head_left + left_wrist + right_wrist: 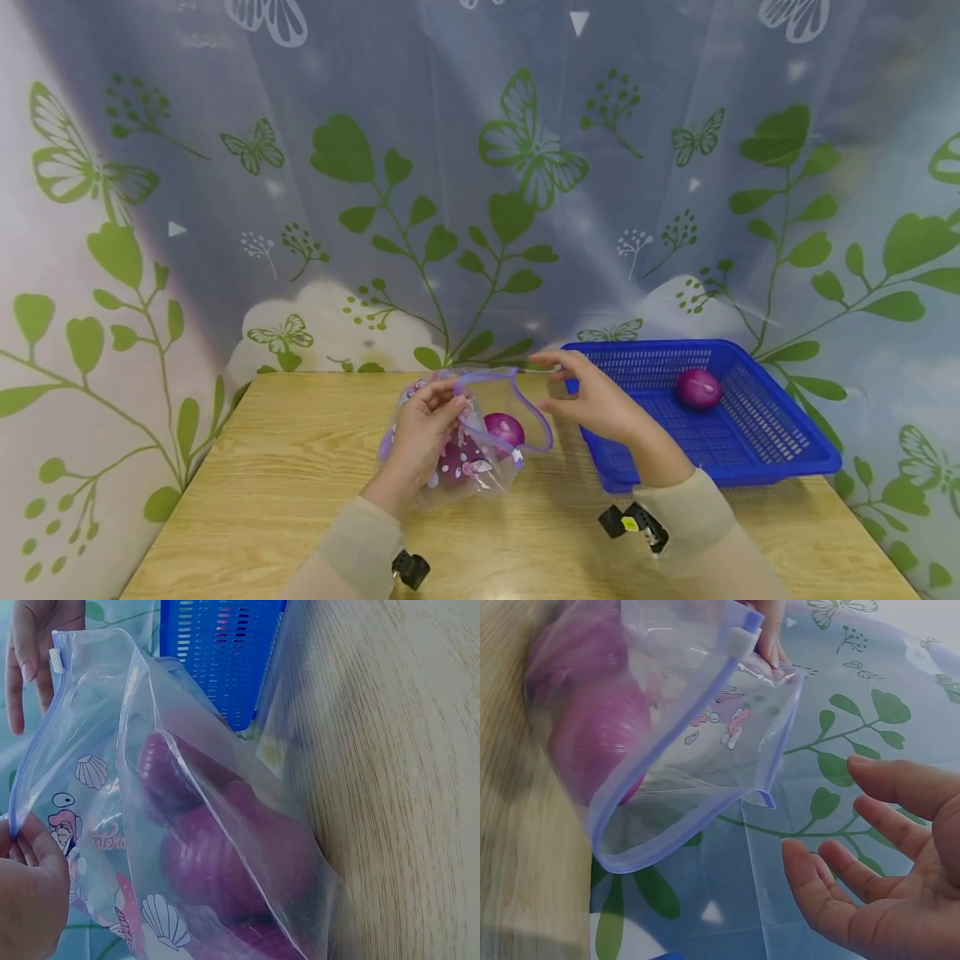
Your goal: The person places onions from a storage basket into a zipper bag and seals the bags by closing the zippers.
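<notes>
A clear zip bag with printed shells and a purple zip edge lies on the table, its mouth gaping to the right. Several red onions are inside it. My left hand pinches the bag's rim between thumb and fingers. Beside the mouth, my right hand has its fingers spread and holds nothing; in the right wrist view a gap shows between those fingers and the zip edge. A white slider sits at one end of the zip.
A blue plastic basket stands on the right of the wooden table, with one red onion in it. Behind the table hangs a curtain printed with leaves and butterflies.
</notes>
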`<action>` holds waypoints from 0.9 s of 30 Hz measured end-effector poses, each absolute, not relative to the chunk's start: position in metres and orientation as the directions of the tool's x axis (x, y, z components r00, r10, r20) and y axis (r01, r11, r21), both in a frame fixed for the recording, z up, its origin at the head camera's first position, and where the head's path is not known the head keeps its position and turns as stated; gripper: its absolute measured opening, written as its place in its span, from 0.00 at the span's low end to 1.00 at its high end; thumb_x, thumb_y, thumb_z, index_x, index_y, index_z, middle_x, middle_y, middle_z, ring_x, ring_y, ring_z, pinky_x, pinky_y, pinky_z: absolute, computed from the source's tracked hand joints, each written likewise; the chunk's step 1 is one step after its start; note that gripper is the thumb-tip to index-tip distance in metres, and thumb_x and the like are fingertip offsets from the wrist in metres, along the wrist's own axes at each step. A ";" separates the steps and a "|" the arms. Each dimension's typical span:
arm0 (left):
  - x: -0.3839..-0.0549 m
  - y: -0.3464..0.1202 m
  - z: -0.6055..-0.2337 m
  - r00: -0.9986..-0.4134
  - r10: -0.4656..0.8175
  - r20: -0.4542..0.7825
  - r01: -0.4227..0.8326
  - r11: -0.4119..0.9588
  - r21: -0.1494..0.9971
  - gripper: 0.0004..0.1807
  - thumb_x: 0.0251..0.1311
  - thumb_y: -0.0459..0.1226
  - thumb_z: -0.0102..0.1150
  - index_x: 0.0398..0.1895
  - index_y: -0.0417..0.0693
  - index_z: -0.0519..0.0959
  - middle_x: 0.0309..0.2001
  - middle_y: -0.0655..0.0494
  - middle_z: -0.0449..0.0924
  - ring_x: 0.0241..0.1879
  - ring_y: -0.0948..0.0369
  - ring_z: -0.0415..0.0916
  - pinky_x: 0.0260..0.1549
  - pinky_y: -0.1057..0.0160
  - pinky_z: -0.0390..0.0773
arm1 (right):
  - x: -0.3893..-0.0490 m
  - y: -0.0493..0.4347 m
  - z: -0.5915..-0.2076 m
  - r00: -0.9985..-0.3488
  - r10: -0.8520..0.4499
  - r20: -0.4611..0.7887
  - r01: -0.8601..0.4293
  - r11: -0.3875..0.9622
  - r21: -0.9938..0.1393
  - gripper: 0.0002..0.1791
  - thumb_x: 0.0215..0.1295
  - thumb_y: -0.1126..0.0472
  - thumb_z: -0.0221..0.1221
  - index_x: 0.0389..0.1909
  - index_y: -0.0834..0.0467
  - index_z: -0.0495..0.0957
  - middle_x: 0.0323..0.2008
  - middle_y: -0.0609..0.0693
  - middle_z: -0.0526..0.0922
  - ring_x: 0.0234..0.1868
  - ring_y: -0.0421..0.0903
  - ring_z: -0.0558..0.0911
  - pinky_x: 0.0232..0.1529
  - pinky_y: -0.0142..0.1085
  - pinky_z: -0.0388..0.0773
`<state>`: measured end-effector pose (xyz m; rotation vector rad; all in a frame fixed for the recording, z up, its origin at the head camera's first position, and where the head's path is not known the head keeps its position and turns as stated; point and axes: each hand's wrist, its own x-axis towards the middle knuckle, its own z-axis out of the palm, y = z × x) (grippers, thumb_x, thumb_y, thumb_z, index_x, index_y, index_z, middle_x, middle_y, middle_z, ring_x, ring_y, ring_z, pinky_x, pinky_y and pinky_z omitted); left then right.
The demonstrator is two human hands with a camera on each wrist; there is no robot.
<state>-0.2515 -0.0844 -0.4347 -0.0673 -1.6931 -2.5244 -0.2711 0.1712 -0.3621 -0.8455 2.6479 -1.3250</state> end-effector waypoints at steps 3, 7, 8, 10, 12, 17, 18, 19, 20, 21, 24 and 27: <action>-0.251 -0.084 -0.435 -0.994 -0.060 0.093 0.109 -0.372 0.922 0.14 0.64 0.22 0.58 0.53 0.32 0.76 0.38 0.56 0.80 0.36 0.64 0.80 0.37 0.70 0.82 | -0.271 0.172 -0.361 -0.851 -0.493 0.181 -0.439 0.481 -0.759 0.31 0.66 0.64 0.66 0.69 0.50 0.69 0.68 0.55 0.66 0.65 0.59 0.70 0.58 0.54 0.77; -0.249 -0.084 -0.436 -0.995 -0.057 0.084 0.099 -0.378 0.921 0.13 0.65 0.22 0.57 0.52 0.36 0.77 0.38 0.56 0.80 0.35 0.65 0.79 0.35 0.71 0.81 | -0.271 0.175 -0.359 -0.857 -0.482 0.184 -0.431 0.472 -0.769 0.30 0.66 0.64 0.66 0.68 0.50 0.70 0.68 0.56 0.65 0.65 0.59 0.70 0.58 0.52 0.78; -0.249 -0.084 -0.436 -0.995 -0.055 0.082 0.097 -0.379 0.920 0.13 0.65 0.22 0.57 0.52 0.36 0.78 0.38 0.56 0.80 0.35 0.65 0.79 0.35 0.72 0.81 | -0.271 0.176 -0.358 -0.858 -0.478 0.187 -0.430 0.469 -0.772 0.30 0.66 0.64 0.66 0.68 0.50 0.70 0.68 0.56 0.65 0.65 0.59 0.70 0.58 0.52 0.78; -0.249 -0.084 -0.437 -0.995 -0.051 0.080 0.094 -0.379 0.921 0.13 0.66 0.22 0.57 0.52 0.37 0.78 0.38 0.56 0.80 0.35 0.65 0.79 0.34 0.72 0.81 | -0.270 0.179 -0.356 -0.862 -0.469 0.192 -0.425 0.465 -0.776 0.30 0.66 0.64 0.66 0.68 0.50 0.70 0.67 0.56 0.66 0.65 0.59 0.70 0.56 0.51 0.79; -0.248 -0.083 -0.437 -0.995 -0.051 0.084 0.097 -0.375 0.922 0.13 0.66 0.23 0.56 0.52 0.36 0.77 0.38 0.56 0.79 0.35 0.65 0.79 0.34 0.72 0.81 | -0.270 0.181 -0.353 -0.866 -0.459 0.200 -0.424 0.460 -0.780 0.30 0.65 0.64 0.67 0.67 0.50 0.71 0.67 0.56 0.66 0.64 0.59 0.70 0.55 0.51 0.80; -0.249 -0.083 -0.437 -0.994 -0.052 0.098 0.110 -0.371 0.922 0.13 0.66 0.23 0.57 0.53 0.34 0.77 0.38 0.57 0.80 0.36 0.65 0.79 0.34 0.72 0.80 | -0.269 0.188 -0.344 -0.872 -0.444 0.208 -0.421 0.460 -0.782 0.29 0.65 0.61 0.67 0.67 0.52 0.71 0.67 0.56 0.66 0.65 0.60 0.69 0.58 0.52 0.78; -0.249 -0.083 -0.437 -0.994 -0.054 0.097 0.110 -0.371 0.922 0.13 0.66 0.23 0.57 0.53 0.34 0.77 0.38 0.57 0.80 0.36 0.65 0.79 0.34 0.72 0.80 | -0.269 0.189 -0.343 -0.874 -0.440 0.207 -0.419 0.466 -0.780 0.29 0.66 0.61 0.67 0.67 0.52 0.71 0.67 0.56 0.66 0.65 0.60 0.69 0.59 0.53 0.77; -0.249 -0.083 -0.437 -0.994 -0.055 0.096 0.110 -0.372 0.922 0.13 0.66 0.23 0.58 0.53 0.33 0.77 0.38 0.57 0.80 0.36 0.65 0.79 0.34 0.72 0.80 | -0.269 0.190 -0.341 -0.876 -0.436 0.206 -0.418 0.473 -0.776 0.29 0.66 0.60 0.67 0.67 0.51 0.71 0.67 0.56 0.66 0.66 0.60 0.69 0.59 0.53 0.77; -0.250 -0.083 -0.436 -0.994 -0.058 0.094 0.109 -0.373 0.922 0.13 0.65 0.23 0.58 0.53 0.33 0.77 0.38 0.56 0.80 0.36 0.65 0.79 0.34 0.72 0.81 | -0.269 0.192 -0.340 -0.878 -0.431 0.208 -0.417 0.477 -0.773 0.29 0.66 0.60 0.67 0.67 0.51 0.71 0.67 0.55 0.67 0.66 0.59 0.69 0.60 0.53 0.76; -0.250 -0.083 -0.436 -0.994 -0.059 0.092 0.107 -0.372 0.922 0.13 0.65 0.23 0.58 0.53 0.33 0.77 0.38 0.56 0.80 0.36 0.65 0.79 0.34 0.72 0.80 | -0.269 0.193 -0.338 -0.879 -0.428 0.208 -0.416 0.479 -0.773 0.29 0.66 0.60 0.66 0.67 0.51 0.71 0.67 0.55 0.67 0.66 0.59 0.69 0.60 0.54 0.76; -0.250 -0.082 -0.436 -0.995 -0.059 0.086 0.102 -0.368 0.924 0.14 0.66 0.23 0.57 0.54 0.32 0.76 0.38 0.56 0.80 0.36 0.66 0.79 0.34 0.72 0.80 | -0.268 0.197 -0.334 -0.883 -0.420 0.210 -0.413 0.481 -0.773 0.28 0.67 0.60 0.66 0.67 0.51 0.71 0.66 0.55 0.67 0.66 0.59 0.69 0.59 0.54 0.77; -0.250 -0.082 -0.435 -0.995 -0.054 0.085 0.099 -0.367 0.925 0.14 0.66 0.23 0.57 0.54 0.32 0.76 0.38 0.57 0.79 0.36 0.66 0.79 0.34 0.72 0.80 | -0.268 0.203 -0.328 -0.887 -0.411 0.209 -0.406 0.483 -0.776 0.28 0.68 0.60 0.65 0.67 0.52 0.70 0.67 0.55 0.66 0.67 0.59 0.68 0.59 0.55 0.77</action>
